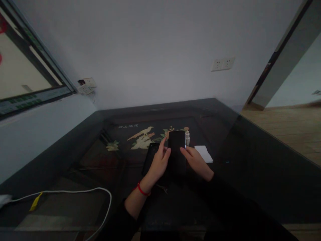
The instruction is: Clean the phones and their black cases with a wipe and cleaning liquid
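Pale, plain wall (150, 50) rises behind the glossy black surface (240, 174), which carries an inlaid picture of a bird and flowers. Your slim black rectangular smartphone (177, 157) is between your hands, above the surface, dark screen towards you. Your left hand (159, 160) pinches its left edge, thumb at the screen's side and one finger stretched up along the edge; your right hand (198, 163) pinches the opposite edge, thumb over the border. The fingers behind are hidden, so how far they curl you cannot tell.

To hold it well, grip evenly on both edges, press lightly with the thumbs, and hold it level, since smooth glass may slip. Mind your left forearm: a flat black phone-shaped object (147, 159), perhaps a case, lies beside it. Mind also the small white bottle (187, 138) and the folded white paper (204, 154) near your right hand.
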Motion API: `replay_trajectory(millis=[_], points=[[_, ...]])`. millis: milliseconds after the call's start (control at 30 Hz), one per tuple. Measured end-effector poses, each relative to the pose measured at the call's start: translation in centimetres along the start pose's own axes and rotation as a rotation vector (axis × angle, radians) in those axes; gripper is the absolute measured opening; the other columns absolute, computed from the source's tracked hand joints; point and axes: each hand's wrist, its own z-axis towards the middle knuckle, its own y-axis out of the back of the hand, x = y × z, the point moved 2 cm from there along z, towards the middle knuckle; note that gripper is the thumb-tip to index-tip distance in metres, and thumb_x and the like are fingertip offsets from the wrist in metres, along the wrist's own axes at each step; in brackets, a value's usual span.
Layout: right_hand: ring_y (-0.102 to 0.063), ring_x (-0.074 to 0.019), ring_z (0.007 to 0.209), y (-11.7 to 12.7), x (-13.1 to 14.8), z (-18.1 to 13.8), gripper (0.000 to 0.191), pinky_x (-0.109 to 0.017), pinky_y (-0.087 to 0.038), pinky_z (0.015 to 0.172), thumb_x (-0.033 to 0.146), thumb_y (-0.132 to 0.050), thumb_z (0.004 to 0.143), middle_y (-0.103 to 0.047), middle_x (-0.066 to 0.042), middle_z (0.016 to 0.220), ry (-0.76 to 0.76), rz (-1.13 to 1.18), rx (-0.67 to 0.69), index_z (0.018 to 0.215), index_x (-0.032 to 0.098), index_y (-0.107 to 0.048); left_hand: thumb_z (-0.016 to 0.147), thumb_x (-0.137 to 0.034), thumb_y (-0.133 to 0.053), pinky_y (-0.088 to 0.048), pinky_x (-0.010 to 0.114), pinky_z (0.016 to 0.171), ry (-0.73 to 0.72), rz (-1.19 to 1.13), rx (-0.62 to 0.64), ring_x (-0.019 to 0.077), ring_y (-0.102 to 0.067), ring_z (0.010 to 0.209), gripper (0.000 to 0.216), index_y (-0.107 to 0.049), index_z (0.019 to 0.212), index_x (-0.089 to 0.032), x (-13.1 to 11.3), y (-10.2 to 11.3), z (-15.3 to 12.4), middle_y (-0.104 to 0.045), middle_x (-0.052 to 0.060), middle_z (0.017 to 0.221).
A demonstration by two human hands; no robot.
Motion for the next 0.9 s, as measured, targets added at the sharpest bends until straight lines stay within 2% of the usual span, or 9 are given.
replay_trajectory(millis=[33, 100, 167, 267, 367, 567, 733, 900], points=[[-0.052, -0.0159, 0.063, 0.1, -0.2, 0.0, 0.042, -0.027, -0.039, 0.056, 0.054, -0.039, 0.089, -0.059, -0.003, 0.067, -0.001, 0.011, -0.001, 0.071, 0.019, -0.052, 0.096, -0.040, -0.033, -0.050, 0.030, 0.075, 0.019, 0.072, -0.020, 0.0164, -0.063, 0.077, 0.048, -0.041, 0.140, -0.022, 0.3, 1.0, 0.6, -0.067, 0.005, 0.094], [-0.053, -0.0166, 0.064, 0.0, -0.4, -0.1, 0.040, -0.028, -0.040, 0.058, 0.054, -0.041, 0.088, -0.059, -0.003, 0.068, -0.003, 0.037, 0.005, 0.070, 0.019, -0.051, 0.092, -0.037, -0.041, -0.047, 0.031, 0.078, 0.071, 0.193, -0.103, 0.0188, -0.062, 0.081, 0.037, -0.057, 0.122, -0.022, 1.3, 3.4, 1.5, -0.066, 0.006, 0.092], [-0.053, -0.0172, 0.065, -0.1, -0.6, -0.3, 0.040, -0.028, -0.041, 0.059, 0.054, -0.042, 0.086, -0.059, -0.002, 0.068, -0.009, 0.069, 0.025, 0.069, 0.019, -0.051, 0.089, -0.036, -0.048, -0.045, 0.036, 0.084, 0.160, 0.333, -0.183, 0.0245, -0.061, 0.094, 0.031, -0.060, 0.112, -0.020, 2.8, 5.5, 2.0, -0.065, 0.011, 0.100], [-0.054, -0.0175, 0.065, -0.4, -1.0, -0.7, 0.039, -0.028, -0.041, 0.057, 0.054, -0.044, 0.085, -0.059, -0.002, 0.067, -0.035, 0.127, 0.059, 0.067, 0.020, -0.050, 0.082, -0.041, -0.057, -0.045, 0.041, 0.082, 0.297, 0.482, -0.156, 0.0296, -0.063, 0.093, 0.029, -0.062, 0.100, -0.019, 5.0, 7.0, 1.9, -0.067, 0.014, 0.096], [-0.052, -0.0168, 0.061, -0.5, -1.5, -0.8, 0.039, -0.027, -0.039, 0.052, 0.055, -0.044, 0.084, -0.056, -0.002, 0.064, -0.067, 0.168, 0.069, 0.068, 0.020, -0.050, 0.078, -0.040, -0.062, -0.045, 0.039, 0.083, 0.334, 0.550, -0.087, 0.0293, -0.064, 0.095, 0.029, -0.062, 0.098, -0.020, 6.3, 6.8, 1.6, -0.068, 0.014, 0.096], [-0.052, -0.0169, 0.061, -0.3, -1.8, -0.6, 0.041, -0.027, -0.038, 0.051, 0.056, -0.045, 0.083, -0.056, -0.002, 0.065, -0.095, 0.194, 0.061, 0.067, 0.019, -0.052, 0.078, -0.017, -0.056, -0.043, 0.039, 0.090, 0.302, 0.486, -0.043, 0.0297, -0.063, 0.101, 0.027, -0.063, 0.104, -0.017, 7.0, 5.8, 2.2, -0.069, 0.015, 0.100], [-0.055, -0.0179, 0.065, 0.0, -1.9, -0.3, 0.040, -0.028, -0.040, 0.056, 0.054, -0.044, 0.084, -0.058, -0.004, 0.068, -0.105, 0.197, 0.033, 0.070, 0.018, -0.053, 0.083, -0.016, -0.046, -0.039, 0.043, 0.097, 0.280, 0.272, -0.066, 0.0299, -0.059, 0.106, 0.023, -0.064, 0.096, -0.016, 6.4, 4.4, 3.0, -0.067, 0.014, 0.101], [-0.055, -0.0187, 0.067, 0.0, -2.2, -0.3, 0.040, -0.028, -0.041, 0.056, 0.054, -0.047, 0.086, -0.060, -0.004, 0.067, -0.103, 0.194, 0.026, 0.070, 0.018, -0.056, 0.086, -0.021, -0.043, -0.038, 0.043, 0.100, 0.284, -0.070, -0.104, 0.0267, -0.056, 0.108, 0.024, -0.058, 0.104, -0.017, 5.7, 2.9, 2.6, -0.064, 0.011, 0.107]])
